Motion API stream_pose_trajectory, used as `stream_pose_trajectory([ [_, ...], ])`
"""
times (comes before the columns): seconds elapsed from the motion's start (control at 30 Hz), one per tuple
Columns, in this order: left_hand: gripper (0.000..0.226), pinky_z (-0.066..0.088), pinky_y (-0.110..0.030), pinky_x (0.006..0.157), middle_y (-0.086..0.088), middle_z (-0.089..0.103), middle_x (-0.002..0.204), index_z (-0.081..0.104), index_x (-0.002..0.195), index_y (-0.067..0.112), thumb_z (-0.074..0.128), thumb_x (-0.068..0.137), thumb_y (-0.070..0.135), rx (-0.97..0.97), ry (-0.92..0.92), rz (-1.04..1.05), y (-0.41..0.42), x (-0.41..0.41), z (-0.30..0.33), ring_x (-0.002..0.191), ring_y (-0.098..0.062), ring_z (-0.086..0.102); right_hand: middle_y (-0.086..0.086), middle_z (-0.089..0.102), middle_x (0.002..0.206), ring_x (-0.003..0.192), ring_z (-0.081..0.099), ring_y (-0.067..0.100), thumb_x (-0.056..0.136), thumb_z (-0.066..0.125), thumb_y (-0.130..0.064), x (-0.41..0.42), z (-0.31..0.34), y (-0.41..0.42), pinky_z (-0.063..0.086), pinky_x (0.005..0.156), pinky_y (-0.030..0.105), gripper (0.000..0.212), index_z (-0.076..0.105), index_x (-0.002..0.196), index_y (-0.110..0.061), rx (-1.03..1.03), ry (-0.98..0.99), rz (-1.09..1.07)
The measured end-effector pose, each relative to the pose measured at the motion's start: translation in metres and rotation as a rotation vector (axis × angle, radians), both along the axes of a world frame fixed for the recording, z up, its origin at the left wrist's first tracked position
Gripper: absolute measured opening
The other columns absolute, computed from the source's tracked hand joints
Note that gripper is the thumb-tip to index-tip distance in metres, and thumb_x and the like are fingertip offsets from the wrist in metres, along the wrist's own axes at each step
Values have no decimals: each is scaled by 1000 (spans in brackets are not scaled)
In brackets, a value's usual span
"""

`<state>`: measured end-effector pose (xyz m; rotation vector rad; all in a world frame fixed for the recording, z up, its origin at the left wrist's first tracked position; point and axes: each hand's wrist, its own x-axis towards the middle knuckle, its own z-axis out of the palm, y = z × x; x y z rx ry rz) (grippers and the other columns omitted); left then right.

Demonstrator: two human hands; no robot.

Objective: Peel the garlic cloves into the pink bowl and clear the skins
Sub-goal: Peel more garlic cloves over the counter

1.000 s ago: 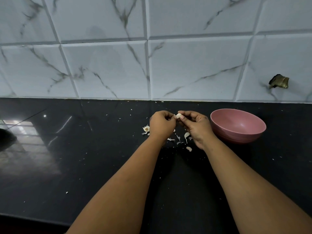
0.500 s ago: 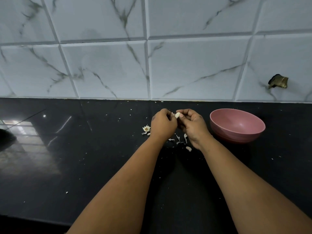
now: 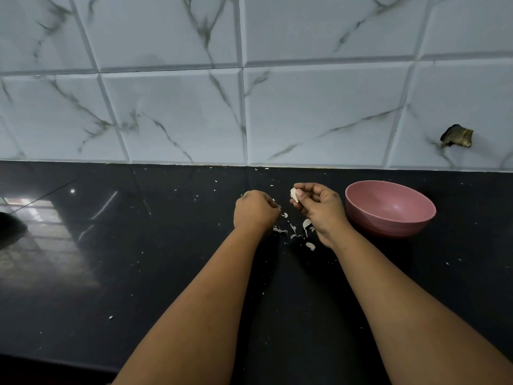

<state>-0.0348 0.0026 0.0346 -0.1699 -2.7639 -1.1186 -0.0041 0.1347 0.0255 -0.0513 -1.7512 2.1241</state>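
head view: looks down at a black glossy tabletop [image 3: 138, 273], both forearms reach in from the bottom edge.
right hand: right hand [image 3: 319, 209] raised just above the tabletop, left of the bowl, apart from the left hand.
right fingers: thumb and forefinger pinch the garlic clove [image 3: 293, 195], the other fingers curled under it.
garlic clove: pale, held at the right fingertips, above the tabletop, between the two hands and nearer the right one; not in the bowl.
left hand: left hand [image 3: 255, 211] knuckles up, low over the tabletop, just left of the skins.
left fingers: curled in together; cannot tell whether they hold a bit of skin, fingertips hidden behind the knuckles.
pink bowl: pink bowl [image 3: 390, 208] upright on the tabletop, just right of the right hand, near the wall; the inside that shows looks bare, the near part of the bottom is hidden by the rim.
skins: garlic skins [image 3: 294, 230] loose white scraps on the tabletop below and between the two hands; smaller flecks scattered wider, toward the wall and the near edge.
wall: marble-look tiled wall [image 3: 180, 107] behind the tabletop, a dark broken spot [image 3: 456, 136] in the tile at far right.
far left: window glare reflected in the tabletop, a dark rounded shape at the edge, too cut off to tell.
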Motion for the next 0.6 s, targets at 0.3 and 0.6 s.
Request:
stream_pose_trajectory([
  [0.3,17,50,-28,76,1,70,82,71,75,21,76,80,36,29,53,-55,4,7,9,93,-16,64,7,69,93,80,67,13,92,59,-2,-1,-1,0,54,70,14,13,68,87,-10,-3,-7,-16],
  [0.6,10,48,-23,73,10,67,75,72,81,22,78,78,29,263,130,-98,8,10,12,77,-8,62,7,68,80,61,60,2,91,62,-4,-2,-2,3,49,60,12,13,68,100,2,82,-42,-35],
])
